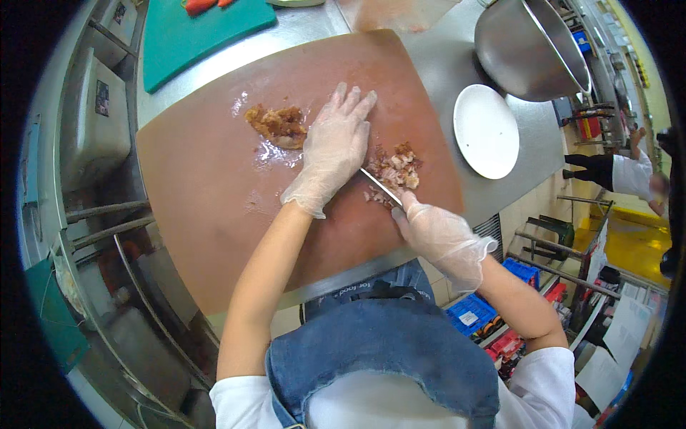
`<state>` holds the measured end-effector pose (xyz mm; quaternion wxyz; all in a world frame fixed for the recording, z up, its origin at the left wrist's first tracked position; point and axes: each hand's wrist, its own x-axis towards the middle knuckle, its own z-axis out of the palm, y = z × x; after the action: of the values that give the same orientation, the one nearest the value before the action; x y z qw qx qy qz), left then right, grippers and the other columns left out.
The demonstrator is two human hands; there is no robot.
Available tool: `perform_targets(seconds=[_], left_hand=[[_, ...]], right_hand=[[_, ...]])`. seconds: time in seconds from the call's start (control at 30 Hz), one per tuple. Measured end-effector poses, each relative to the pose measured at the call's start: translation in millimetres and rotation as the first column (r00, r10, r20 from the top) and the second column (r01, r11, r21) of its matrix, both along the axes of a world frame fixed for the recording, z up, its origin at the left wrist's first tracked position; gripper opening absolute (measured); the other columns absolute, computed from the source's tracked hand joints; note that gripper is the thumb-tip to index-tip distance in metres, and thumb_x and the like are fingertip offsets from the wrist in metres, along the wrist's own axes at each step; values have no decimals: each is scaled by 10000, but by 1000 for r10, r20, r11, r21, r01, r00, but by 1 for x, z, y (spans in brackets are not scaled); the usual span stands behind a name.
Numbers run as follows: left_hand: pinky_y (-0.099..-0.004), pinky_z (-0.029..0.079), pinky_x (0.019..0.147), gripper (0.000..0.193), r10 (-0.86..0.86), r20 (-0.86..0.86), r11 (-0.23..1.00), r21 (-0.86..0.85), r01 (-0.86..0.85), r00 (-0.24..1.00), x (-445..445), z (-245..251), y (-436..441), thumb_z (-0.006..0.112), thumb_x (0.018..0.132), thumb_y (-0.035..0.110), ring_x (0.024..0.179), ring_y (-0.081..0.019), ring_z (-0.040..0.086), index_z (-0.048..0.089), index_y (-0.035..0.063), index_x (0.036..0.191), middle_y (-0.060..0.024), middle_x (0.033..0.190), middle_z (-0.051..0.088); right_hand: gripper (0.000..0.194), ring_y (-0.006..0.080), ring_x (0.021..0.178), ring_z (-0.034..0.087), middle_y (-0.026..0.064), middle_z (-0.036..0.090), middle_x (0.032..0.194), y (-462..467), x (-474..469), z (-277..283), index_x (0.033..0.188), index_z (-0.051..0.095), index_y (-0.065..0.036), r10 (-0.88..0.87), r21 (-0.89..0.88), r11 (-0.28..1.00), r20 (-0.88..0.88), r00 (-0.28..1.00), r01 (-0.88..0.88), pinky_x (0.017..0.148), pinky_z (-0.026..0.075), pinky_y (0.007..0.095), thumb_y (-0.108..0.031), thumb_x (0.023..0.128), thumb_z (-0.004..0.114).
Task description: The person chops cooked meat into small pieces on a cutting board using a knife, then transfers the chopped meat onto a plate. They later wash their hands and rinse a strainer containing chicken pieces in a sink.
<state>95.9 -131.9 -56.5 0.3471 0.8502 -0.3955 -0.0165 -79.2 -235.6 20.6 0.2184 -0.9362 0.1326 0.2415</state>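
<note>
On a large brown cutting board point(225, 214), my right hand point(439, 236), in a clear disposable glove, grips a knife point(381, 187) near its lower end. The blade runs up and left to my left hand point(337, 139), also gloved, which lies palm down with the fingers nearly straight; whether food is under it is hidden. Chopped browned meat point(395, 169) lies in a loose pile just right of the blade. A larger browned, fried-looking piece of meat point(276, 126) rests left of my left hand, with wet, shiny spots around it.
A white oval plate point(486, 131) sits right of the board, below a big steel bowl point(528, 51). At the upper left a green cutting board point(209, 40) holds red pieces of food point(199, 6). Another person point(635, 171) stands far off at the right.
</note>
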Motion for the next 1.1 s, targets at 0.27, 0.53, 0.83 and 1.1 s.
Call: perform_targets(seconds=[0.27,0.53,0.83,1.1], left_hand=[[-426,288,1108,430,70,64,996,56,-73,996,1,-6,-6,463,878,100,1327,-368,358,514,91,1305,-184,1361,480],[-429,315,1089,447,227,78,972,42,-231,971,-6,-11,-20,479,847,97,1327,-350,358,526,73,1292,-177,1373,467],[-448,264,1118,481,198,107,972,104,-209,974,2,-5,-22,465,837,82,1335,-356,343,503,97,1316,-174,1395,438],[-444,285,1102,448,193,44,979,55,-195,980,-5,7,-15,472,887,164,1348,-358,325,489,54,1321,-196,1412,414]], right_hand=[[231,408,685,644,205,642,710,-15,24,16,983,523,-46,53,-102,993,-71,996,-60,586,489,534,-270,936,486],[235,390,651,640,199,617,659,-72,45,4,914,504,-44,331,-240,915,-9,944,-323,572,498,505,-278,929,515],[207,405,713,646,216,649,761,-69,35,-9,966,487,-80,179,-157,968,-105,978,-194,612,510,518,-283,929,500],[256,391,716,643,188,654,752,-91,25,-4,930,496,-74,250,-145,961,98,963,-234,609,506,497,-330,936,514]])
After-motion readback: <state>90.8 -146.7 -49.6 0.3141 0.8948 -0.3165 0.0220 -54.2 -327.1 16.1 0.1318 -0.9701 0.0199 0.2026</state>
